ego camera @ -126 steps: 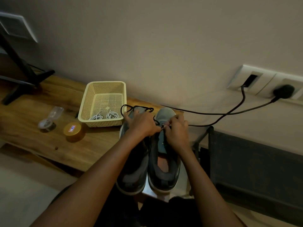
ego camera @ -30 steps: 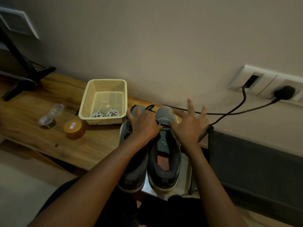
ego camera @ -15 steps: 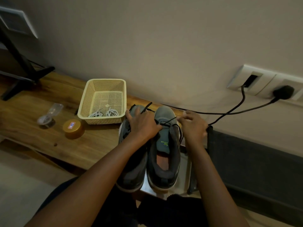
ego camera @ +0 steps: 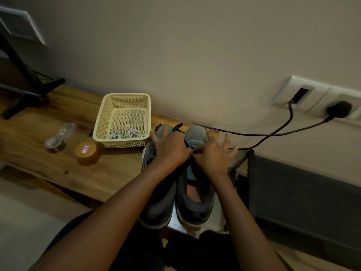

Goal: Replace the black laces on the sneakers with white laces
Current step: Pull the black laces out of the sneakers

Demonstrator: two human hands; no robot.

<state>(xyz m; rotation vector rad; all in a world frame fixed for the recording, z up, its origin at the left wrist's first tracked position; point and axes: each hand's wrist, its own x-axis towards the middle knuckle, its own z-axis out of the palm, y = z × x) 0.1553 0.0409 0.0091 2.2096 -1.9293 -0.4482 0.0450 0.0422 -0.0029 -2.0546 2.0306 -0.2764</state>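
Looking down through the head camera, I see two grey sneakers standing side by side, toes toward the wall, at the right end of a wooden table [ego camera: 58, 167]. The left hand [ego camera: 172, 149] lies across the top of the left sneaker [ego camera: 156, 202], thumb spread to the left and fingers curled down over the shoe, gripping it. The right hand [ego camera: 213, 157] sits over the right sneaker [ego camera: 196, 133]; its thumb and forefinger meet at the middle of the shoe and pinch the black lace [ego camera: 186, 142], while its other fingers are splayed out straight to the right. The two hands touch at their fingertips between the shoes. A loose end of black lace shows at the left sneaker's toe.

Just left of the sneakers is a cream basket [ego camera: 121, 142] with mesh sides, and the white laces [ego camera: 125, 133] lie coiled at its near edge. Further left on the table are a gold-lidded jar [ego camera: 87, 152] and a clear plastic piece [ego camera: 58, 137], which I cannot identify. On the wall to the right, black cables [ego camera: 273, 134] run from the wall sockets [ego camera: 312, 98] toward the shoes
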